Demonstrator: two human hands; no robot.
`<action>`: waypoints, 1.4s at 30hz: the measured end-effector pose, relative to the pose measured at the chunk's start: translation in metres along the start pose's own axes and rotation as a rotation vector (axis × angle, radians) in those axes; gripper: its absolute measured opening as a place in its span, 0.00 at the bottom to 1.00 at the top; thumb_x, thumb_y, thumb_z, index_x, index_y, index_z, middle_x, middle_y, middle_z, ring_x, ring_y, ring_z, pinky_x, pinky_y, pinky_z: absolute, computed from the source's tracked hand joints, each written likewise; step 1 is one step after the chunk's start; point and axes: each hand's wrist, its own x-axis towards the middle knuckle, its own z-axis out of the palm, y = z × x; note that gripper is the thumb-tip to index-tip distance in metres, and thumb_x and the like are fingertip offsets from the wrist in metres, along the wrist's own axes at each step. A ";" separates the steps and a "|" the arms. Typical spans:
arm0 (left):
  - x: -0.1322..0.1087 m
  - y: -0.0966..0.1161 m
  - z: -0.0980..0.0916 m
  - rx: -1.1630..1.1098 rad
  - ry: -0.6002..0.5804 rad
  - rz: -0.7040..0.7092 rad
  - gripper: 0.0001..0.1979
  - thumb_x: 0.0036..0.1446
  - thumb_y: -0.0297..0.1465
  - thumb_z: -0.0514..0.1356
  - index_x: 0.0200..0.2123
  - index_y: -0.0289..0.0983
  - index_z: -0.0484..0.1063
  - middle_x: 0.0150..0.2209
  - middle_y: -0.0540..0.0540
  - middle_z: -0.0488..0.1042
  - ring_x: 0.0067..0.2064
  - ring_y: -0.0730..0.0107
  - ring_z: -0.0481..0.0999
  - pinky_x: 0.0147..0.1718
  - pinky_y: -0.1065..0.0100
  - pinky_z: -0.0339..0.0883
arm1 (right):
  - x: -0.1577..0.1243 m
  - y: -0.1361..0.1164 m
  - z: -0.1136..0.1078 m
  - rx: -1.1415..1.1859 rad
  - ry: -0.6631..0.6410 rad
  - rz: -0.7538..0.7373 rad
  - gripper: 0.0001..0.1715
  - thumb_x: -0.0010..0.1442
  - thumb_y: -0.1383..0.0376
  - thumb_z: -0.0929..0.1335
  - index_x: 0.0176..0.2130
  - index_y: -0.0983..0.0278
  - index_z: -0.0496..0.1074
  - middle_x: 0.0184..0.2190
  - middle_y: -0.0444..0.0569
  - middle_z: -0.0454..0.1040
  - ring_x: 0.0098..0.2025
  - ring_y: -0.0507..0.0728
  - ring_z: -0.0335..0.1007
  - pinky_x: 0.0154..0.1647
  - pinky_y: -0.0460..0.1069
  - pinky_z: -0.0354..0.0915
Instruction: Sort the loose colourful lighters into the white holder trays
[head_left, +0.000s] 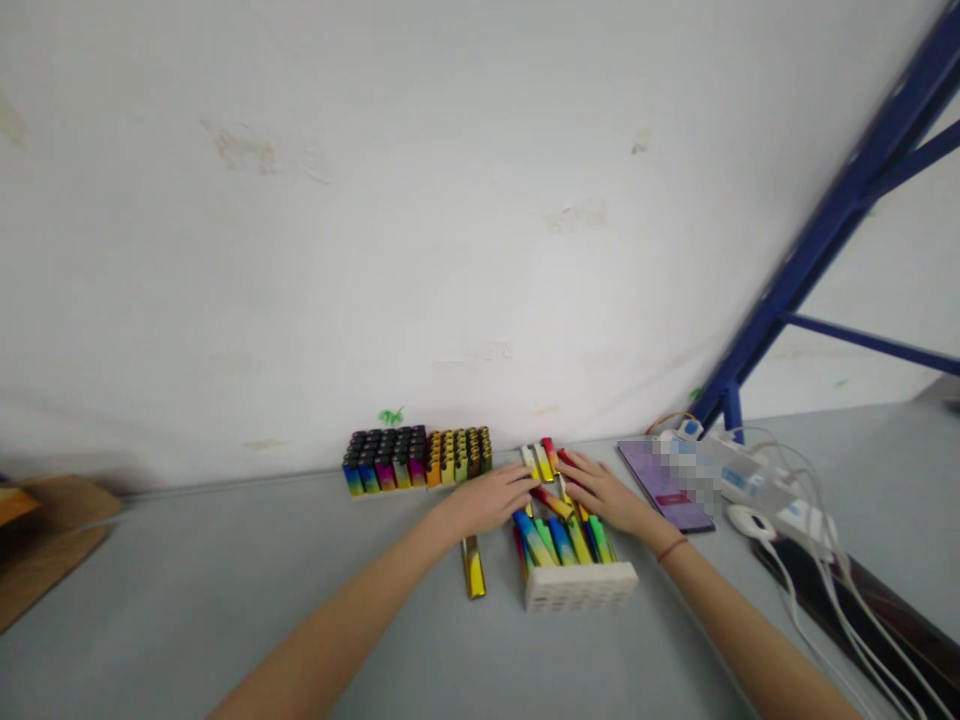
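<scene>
My left hand (491,497) reaches in from the left over a pile of colourful lighters, its fingers stretched out against their left side. From the right, my right hand (600,490) lies on the same pile with its fingers apart. Red, white and yellow lighters (541,462) show beyond my fingertips. Nearer to me, blue, green and yellow lighters (559,540) lie with one end at a white slotted tray (581,588), which is tipped on its side. A single yellow lighter (473,568) lies left of the tray. My fingers partly cover the middle of the pile.
Against the wall stand upright rows of black-topped lighters (385,462) and gold-topped lighters (459,456). At right are a phone (667,485), a power strip (739,475) with white cables, and a blue metal frame (795,260). Brown cardboard (60,520) lies far left.
</scene>
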 end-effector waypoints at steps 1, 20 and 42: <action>-0.003 0.000 0.002 0.003 -0.020 -0.013 0.17 0.67 0.26 0.53 0.58 0.34 0.66 0.59 0.40 0.67 0.63 0.61 0.63 0.62 0.59 0.55 | 0.002 -0.002 0.000 0.013 0.001 0.020 0.32 0.66 0.47 0.56 0.64 0.53 0.59 0.68 0.49 0.50 0.69 0.66 0.42 0.66 0.68 0.41; -0.051 0.045 0.003 -0.098 0.008 -0.245 0.23 0.68 0.31 0.48 0.64 0.31 0.57 0.64 0.36 0.59 0.66 0.54 0.55 0.63 0.52 0.52 | -0.092 -0.110 0.012 -0.249 0.474 -0.258 0.14 0.67 0.60 0.59 0.32 0.63 0.66 0.22 0.46 0.70 0.24 0.53 0.66 0.27 0.47 0.57; -0.021 0.071 -0.003 -0.158 -0.009 -0.091 0.21 0.69 0.40 0.51 0.63 0.47 0.61 0.65 0.44 0.59 0.67 0.54 0.53 0.63 0.46 0.47 | -0.107 -0.122 -0.003 -0.223 0.514 -0.170 0.20 0.64 0.59 0.61 0.23 0.62 0.62 0.14 0.42 0.65 0.15 0.49 0.62 0.20 0.45 0.50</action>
